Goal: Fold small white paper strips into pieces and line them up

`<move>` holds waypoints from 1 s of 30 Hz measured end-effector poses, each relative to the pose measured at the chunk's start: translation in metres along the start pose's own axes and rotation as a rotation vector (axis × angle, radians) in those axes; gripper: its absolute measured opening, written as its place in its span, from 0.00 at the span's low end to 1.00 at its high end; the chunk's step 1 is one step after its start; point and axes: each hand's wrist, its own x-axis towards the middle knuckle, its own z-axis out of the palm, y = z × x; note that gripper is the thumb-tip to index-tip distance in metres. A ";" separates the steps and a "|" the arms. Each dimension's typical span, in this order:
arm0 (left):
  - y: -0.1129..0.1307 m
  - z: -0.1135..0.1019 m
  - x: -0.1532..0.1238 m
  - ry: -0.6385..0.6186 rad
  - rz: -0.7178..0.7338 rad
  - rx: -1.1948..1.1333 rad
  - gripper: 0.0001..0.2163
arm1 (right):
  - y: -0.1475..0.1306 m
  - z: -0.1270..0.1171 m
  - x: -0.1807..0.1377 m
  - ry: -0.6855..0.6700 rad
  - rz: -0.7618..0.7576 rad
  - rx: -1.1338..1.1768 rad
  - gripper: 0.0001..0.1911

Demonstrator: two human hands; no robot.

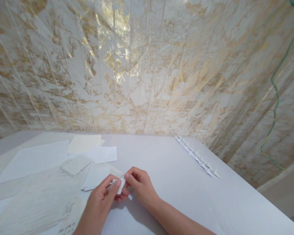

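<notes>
My left hand [103, 195] and my right hand [139, 185] meet low in the middle of the view, just above a white table [166, 163]. Both pinch one small folded piece of white paper [121, 184] between thumbs and fingertips. The fingers of each hand are curled round it, so most of the paper is hidden. Loose white and cream paper sheets [63, 169] lie right beside my left hand.
A row of several small folded white paper pieces [198, 157] runs along the table's far right edge. A shiny white-and-gold marbled wall [147, 65] rises behind the table. A green cord [275, 98] hangs down the wall at right.
</notes>
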 end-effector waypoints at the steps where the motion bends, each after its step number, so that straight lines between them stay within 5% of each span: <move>1: 0.000 0.000 0.000 0.009 0.006 -0.001 0.18 | 0.000 0.001 0.000 -0.001 0.000 0.019 0.20; 11: 0.004 0.001 -0.003 -0.023 0.071 -0.001 0.19 | -0.008 0.002 -0.003 -0.079 0.047 0.197 0.29; 30: -0.007 0.003 0.006 -0.030 -0.123 -0.245 0.24 | 0.001 -0.005 0.004 -0.021 0.069 0.219 0.28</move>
